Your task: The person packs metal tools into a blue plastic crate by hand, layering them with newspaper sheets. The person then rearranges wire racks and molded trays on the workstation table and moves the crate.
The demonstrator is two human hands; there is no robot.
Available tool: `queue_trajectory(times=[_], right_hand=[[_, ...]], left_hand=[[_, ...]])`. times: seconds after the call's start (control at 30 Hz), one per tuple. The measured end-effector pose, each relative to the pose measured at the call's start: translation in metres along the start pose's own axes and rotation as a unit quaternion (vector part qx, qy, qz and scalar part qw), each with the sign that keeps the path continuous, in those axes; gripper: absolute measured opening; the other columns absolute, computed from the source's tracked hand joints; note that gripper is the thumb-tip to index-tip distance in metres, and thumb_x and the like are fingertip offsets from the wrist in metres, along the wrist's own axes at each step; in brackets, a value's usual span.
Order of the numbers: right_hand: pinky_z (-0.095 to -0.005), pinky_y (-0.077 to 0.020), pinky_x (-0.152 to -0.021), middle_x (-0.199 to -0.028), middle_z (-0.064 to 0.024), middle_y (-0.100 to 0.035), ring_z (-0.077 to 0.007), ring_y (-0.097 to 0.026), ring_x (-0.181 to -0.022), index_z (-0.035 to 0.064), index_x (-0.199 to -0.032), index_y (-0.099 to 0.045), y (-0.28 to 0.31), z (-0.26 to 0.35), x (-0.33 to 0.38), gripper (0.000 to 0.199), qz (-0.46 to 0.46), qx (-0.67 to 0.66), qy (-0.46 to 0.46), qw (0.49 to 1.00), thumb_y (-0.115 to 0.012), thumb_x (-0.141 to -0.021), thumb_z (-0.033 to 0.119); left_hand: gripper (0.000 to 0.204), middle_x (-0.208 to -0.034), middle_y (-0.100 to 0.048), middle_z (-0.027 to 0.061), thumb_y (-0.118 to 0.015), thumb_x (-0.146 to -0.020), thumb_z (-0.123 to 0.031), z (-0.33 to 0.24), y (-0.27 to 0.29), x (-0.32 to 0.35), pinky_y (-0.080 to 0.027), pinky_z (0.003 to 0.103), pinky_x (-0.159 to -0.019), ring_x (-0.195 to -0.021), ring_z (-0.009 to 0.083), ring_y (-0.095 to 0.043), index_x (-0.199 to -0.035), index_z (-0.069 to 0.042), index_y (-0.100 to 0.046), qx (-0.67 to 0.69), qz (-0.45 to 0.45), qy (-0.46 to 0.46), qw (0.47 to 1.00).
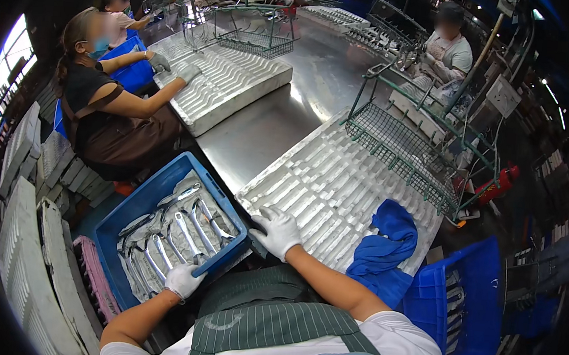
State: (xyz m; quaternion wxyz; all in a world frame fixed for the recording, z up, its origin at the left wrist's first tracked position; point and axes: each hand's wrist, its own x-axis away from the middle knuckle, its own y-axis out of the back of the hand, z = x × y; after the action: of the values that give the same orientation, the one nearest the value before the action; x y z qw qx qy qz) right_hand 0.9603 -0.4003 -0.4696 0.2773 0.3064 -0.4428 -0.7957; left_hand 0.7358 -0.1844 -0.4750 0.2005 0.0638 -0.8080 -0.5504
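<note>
A blue plastic crate sits on my left, holding several shiny metal wrenches on clear plastic sheeting. My left hand, in a white glove, grips the crate's near rim. My right hand, also gloved in white, touches the crate's right corner beside the near edge of a grey moulded tray with rows of shaped slots. The tray lies on a steel table.
A blue cloth lies on the tray's right end. A green wire basket rack stands behind the tray. Another blue crate is at my right. Stacked grey trays stand at left. Other people work across the table.
</note>
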Motion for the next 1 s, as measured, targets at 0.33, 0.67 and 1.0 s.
queue_trajectory(times=[0.33, 0.67, 1.0], right_hand=[[-0.0395, -0.0403, -0.097, -0.125, -0.0074, -0.055, -0.0254, -0.048, -0.119, 0.0191, -0.112, -0.064, 0.003, 0.002, 0.001, 0.045, 0.024, 0.012, -0.004, 1.000, -0.052, -0.083, 0.052], [-0.0394, -0.0421, -0.096, -0.124, -0.0105, -0.055, -0.0286, -0.048, -0.118, 0.0168, -0.113, -0.062, 0.038, 0.006, 0.016, 0.045, 0.015, 0.043, 0.018, 0.999, -0.055, -0.083, 0.049], [-0.0416, -0.0422, -0.092, -0.123, -0.0124, -0.056, -0.0303, -0.054, -0.109, 0.0129, -0.109, -0.064, 0.148, -0.147, 0.117, 0.045, -0.196, 0.262, -0.296, 0.897, -0.065, -0.075, 0.042]], left_hand=[[0.034, -0.082, -0.065, 0.0140, -0.059, -0.080, -0.043, -0.003, 0.000, 0.003, -0.049, 0.042, -0.075, -0.082, 0.0327, -0.063, -0.084, -0.011, -0.070, -0.012, -0.003, 0.002, 1.000], [0.036, -0.087, -0.065, 0.0145, -0.058, -0.080, -0.043, -0.005, 0.005, 0.001, -0.048, 0.042, -0.077, -0.085, 0.0323, -0.062, -0.086, -0.009, -0.070, -0.014, 0.020, 0.006, 1.000], [0.033, -0.085, -0.064, 0.0141, -0.060, -0.080, -0.040, -0.004, 0.005, 0.000, -0.048, 0.042, -0.076, -0.084, 0.0320, -0.062, -0.087, -0.009, -0.069, 0.002, 0.014, 0.000, 1.000]])
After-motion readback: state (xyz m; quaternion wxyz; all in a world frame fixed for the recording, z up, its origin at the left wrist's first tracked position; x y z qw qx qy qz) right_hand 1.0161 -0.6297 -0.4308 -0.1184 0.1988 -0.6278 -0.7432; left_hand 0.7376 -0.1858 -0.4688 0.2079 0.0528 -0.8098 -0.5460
